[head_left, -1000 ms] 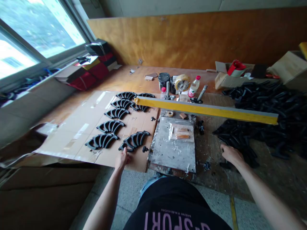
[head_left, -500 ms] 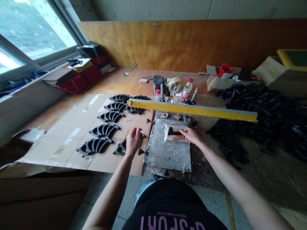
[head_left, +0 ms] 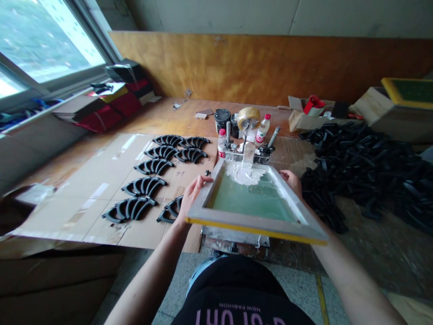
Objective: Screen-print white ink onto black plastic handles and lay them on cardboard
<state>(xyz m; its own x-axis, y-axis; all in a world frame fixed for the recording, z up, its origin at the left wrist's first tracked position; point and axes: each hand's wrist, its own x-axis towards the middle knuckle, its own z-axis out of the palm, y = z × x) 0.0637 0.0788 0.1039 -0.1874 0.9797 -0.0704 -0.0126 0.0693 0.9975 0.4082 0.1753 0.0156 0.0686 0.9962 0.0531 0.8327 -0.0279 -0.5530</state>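
A screen-printing frame (head_left: 199,215) with green mesh (head_left: 245,201) tilts over the metal plate (head_left: 237,235), its near edge raised. White ink (head_left: 241,175) lies at the mesh's far end, where a pale squeegee-like block (head_left: 248,155) stands. My left hand (head_left: 192,195) grips the frame's left side, fingers closed along the edge. At the right side, my right hand (head_left: 291,181) has its fingers curled on the frame edge, with part of the hand hidden behind it. The black part on the plate is hidden under the frame.
Curved black parts (head_left: 145,186) lie in rows on cardboard (head_left: 84,189) at left. A big heap of black pieces (head_left: 365,167) covers the right side. Behind the frame stand a black tub (head_left: 222,119), red-capped bottles (head_left: 263,128) and a metal post (head_left: 274,136).
The screen-printing frame has swung down from its raised position, covering the plate and the black part. My right hand has left the black part, and both hands are now at the frame's sides.
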